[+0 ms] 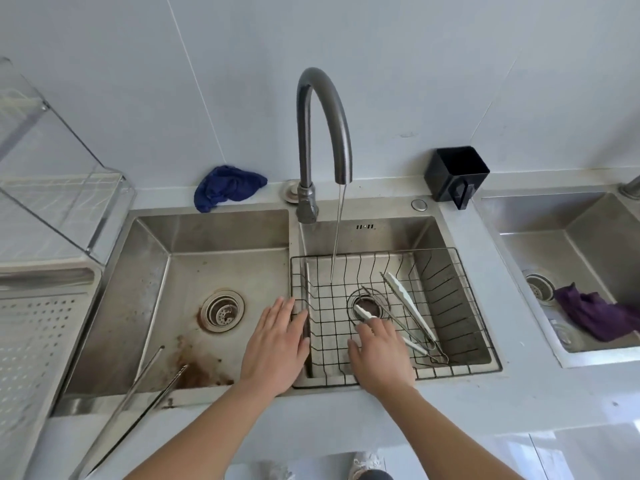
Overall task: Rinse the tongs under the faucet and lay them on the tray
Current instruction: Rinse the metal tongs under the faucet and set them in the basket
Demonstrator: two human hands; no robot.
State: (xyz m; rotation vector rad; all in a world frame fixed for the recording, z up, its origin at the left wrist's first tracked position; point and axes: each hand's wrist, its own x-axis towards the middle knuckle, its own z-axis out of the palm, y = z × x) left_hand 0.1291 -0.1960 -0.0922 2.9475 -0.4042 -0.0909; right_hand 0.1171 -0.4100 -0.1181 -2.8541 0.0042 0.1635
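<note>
The left hand (277, 344) lies flat with straight fingers on the sink divider, holding nothing. At its 3 o'clock the right hand (379, 355) covers one white-tipped arm of the tongs (410, 304) in the wire basket (450, 289), and I cannot tell whether it grips. Water runs from the faucet (325, 98) at 12 o'clock, and the tray (38, 334) at 9 o'clock is cut off.

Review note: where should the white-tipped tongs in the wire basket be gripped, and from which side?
Grip the white-tipped tongs just ahead of the hinge, toward the near right corner of the wire basket, coming from above. They lie flat, arms splayed toward the faucet, so likely only there are both arms close enough to pinch.
</note>
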